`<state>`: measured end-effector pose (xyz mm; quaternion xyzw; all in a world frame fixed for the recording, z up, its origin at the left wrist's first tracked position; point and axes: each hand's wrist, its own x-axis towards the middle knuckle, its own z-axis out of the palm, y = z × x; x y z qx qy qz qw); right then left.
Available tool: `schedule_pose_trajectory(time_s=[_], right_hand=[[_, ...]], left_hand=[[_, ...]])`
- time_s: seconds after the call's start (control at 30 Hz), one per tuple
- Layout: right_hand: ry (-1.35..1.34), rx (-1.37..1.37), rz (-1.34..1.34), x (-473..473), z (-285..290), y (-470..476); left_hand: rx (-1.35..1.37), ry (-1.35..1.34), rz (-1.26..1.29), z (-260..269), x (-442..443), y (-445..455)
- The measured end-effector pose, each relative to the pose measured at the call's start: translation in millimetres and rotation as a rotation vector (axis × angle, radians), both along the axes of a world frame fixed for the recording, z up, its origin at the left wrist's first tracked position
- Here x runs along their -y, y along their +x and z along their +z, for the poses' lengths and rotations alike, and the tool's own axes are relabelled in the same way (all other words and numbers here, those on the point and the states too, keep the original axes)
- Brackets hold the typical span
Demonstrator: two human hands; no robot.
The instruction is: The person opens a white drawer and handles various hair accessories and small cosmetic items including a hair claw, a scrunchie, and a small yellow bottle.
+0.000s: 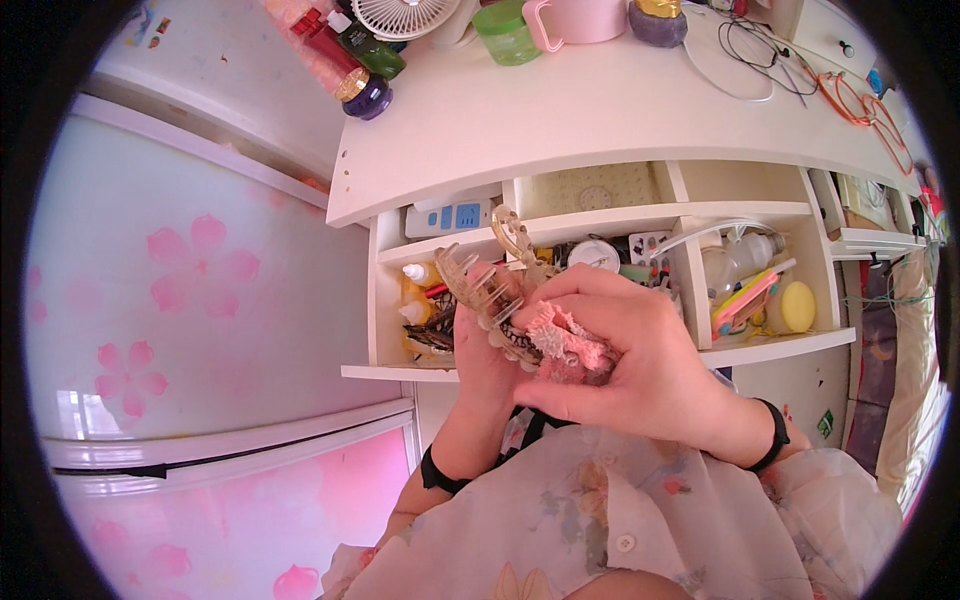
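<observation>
My left hand [481, 360] grips a translucent beige hair claw clip [480, 289], its long teeth spread and its rim lined with small beads. The clip's other jaw [517, 236] rises above my fingers; whether it belongs to the same clip is hard to tell. In my right hand [645, 352] is a bunched pink and whitish fluffy cloth [566, 341], pressed against the clip's lower side. A dark patterned piece shows between cloth and clip, mostly covered. Both hands are over an open drawer [780, 341].
The drawer's compartments hold yellow bottles with white nozzles [416, 311], a power strip [454, 217], a round white lid [594, 255], a blister pack [649, 244], clear bottles [750, 255] and a yellow oval object [798, 306]. A fan [409, 15], jars and cables [862, 109] occupy the desktop [600, 112].
</observation>
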<state>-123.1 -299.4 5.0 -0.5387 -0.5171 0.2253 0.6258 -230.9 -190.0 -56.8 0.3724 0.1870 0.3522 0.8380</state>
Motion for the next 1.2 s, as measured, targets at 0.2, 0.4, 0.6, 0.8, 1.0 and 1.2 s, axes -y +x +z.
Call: schedule_pose_trajectory(time_s=[0.2,0.4,0.6,0.8,1.0,1.2], right_hand=[[-0.089,0.070,-0.001,0,-6,3],[-0.063,0.085,-0.009,0,-9,7],[0.078,0.106,-0.057,-3,-11,3],[0.179,0.293,-0.025,-6,-21,10],[0.149,0.272,-0.144,-3,-16,0],[0.158,0.319,-0.176,-7,-16,-4]], left_hand=[[-0.028,0.067,0.038,-4,0,-1],[-0.037,0.170,0.052,-1,4,1],[-0.068,-0.004,0.138,-2,5,2],[-0.077,0.323,0.048,0,-1,0],[0.006,0.002,0.045,5,4,5],[0.051,0.080,0.008,-2,-3,1]])
